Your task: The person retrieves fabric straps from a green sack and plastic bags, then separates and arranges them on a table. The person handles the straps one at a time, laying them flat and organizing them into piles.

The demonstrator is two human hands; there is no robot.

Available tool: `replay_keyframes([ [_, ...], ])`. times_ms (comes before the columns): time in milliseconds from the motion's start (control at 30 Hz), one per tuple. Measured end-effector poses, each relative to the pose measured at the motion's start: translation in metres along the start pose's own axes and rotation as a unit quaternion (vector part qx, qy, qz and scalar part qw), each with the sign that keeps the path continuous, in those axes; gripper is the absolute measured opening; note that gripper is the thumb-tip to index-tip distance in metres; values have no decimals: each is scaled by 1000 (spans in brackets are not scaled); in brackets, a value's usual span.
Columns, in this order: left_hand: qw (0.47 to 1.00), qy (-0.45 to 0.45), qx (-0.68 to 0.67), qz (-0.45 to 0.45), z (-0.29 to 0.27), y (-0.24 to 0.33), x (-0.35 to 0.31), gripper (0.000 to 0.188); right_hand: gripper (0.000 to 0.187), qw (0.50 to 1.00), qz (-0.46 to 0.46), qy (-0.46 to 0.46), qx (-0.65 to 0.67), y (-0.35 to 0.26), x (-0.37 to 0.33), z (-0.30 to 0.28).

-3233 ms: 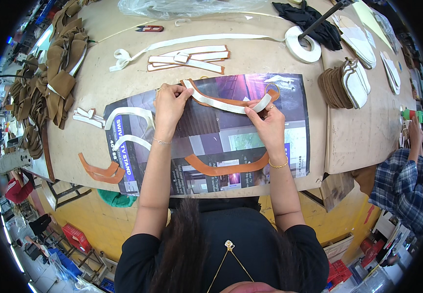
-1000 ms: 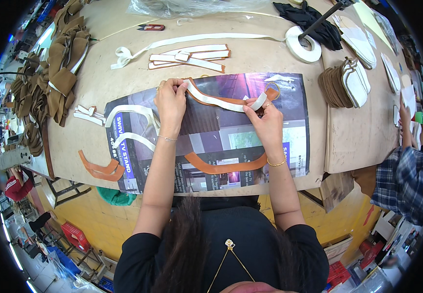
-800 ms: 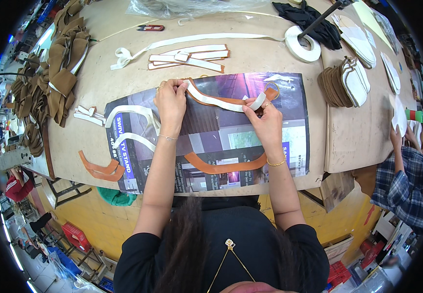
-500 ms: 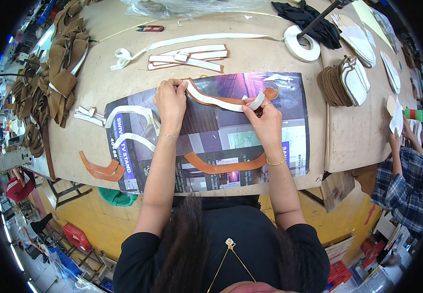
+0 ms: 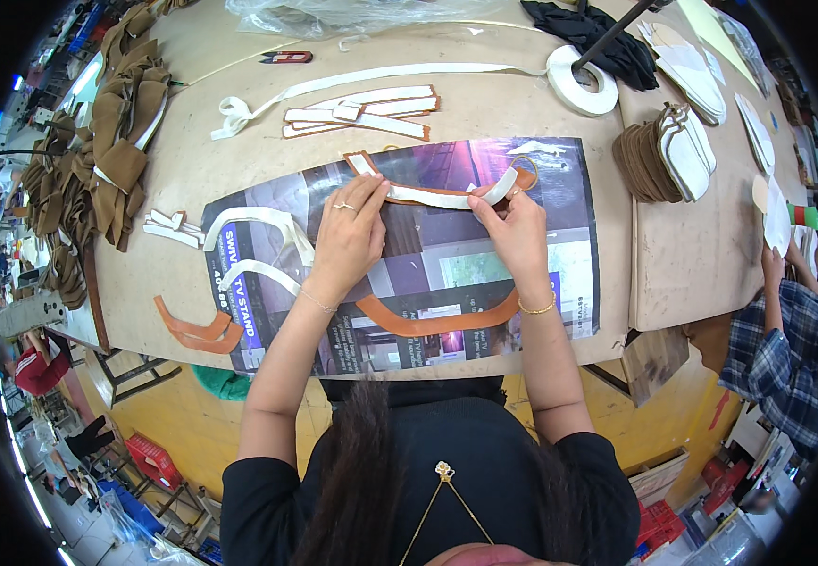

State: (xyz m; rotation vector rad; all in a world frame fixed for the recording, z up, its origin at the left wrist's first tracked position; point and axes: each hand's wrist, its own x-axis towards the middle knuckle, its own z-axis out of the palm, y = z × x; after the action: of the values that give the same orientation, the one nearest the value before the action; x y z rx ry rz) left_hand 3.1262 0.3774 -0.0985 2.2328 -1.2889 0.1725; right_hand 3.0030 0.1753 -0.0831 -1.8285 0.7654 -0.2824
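Observation:
A curved brown leather strap (image 5: 525, 178) lies across the far part of a printed cardboard sheet (image 5: 409, 245), with a white strip (image 5: 433, 199) along it. My left hand (image 5: 350, 231) rests its close-set fingertips on the strip near the strap's left end; its thumb is mostly hidden. My right hand (image 5: 515, 234) pinches the strip toward the right, where its free end curls up off the leather. A metal ring (image 5: 534, 168) shows beside the strap's right end. Nearer me, another curved brown leather piece (image 5: 428, 324) lies on the sheet between my forearms.
White curved strips (image 5: 263, 269) and brown leather pieces (image 5: 197, 325) lie at left. Beyond the sheet are white-and-brown strips (image 5: 362, 115), thread snips (image 5: 286, 58) and a white tape roll (image 5: 584, 85). Stacked brown-and-white pieces (image 5: 664, 156) stand right, near a person in plaid (image 5: 777, 349).
My left hand has moved from the strap's left end rightward and nearer, uncovering that end. The strip's free end by my right hand has lowered slightly. The person at right has shifted their hands.

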Motion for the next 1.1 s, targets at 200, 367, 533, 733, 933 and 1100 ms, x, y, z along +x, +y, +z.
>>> replay_keyframes([
  [200, 997, -31, 64, 28, 1, -2, -8, 49, 15, 1000, 0, -26, -18, -8, 6, -6],
  [367, 996, -56, 69, 24, -3, 2, -8, 51, 15, 1000, 0, -19, -12, -3, 9, -5],
  [533, 992, -80, 95, 23, -3, 9, -7, 51, 13, 999, -10, -12, -38, -5, 9, -4],
  [733, 988, -94, 122, 18, 1, 16, -8, 50, 16, 999, 11, -9, -44, -7, 9, -4],
  [933, 986, -102, 131, -1, 0, 29, -2, 49, 17, 999, 0, 6, -47, -2, 9, -1],
  [1100, 994, -56, 85, 30, 16, 43, 2, 51, 17, 999, -9, 7, -44, -1, 8, 1],
])
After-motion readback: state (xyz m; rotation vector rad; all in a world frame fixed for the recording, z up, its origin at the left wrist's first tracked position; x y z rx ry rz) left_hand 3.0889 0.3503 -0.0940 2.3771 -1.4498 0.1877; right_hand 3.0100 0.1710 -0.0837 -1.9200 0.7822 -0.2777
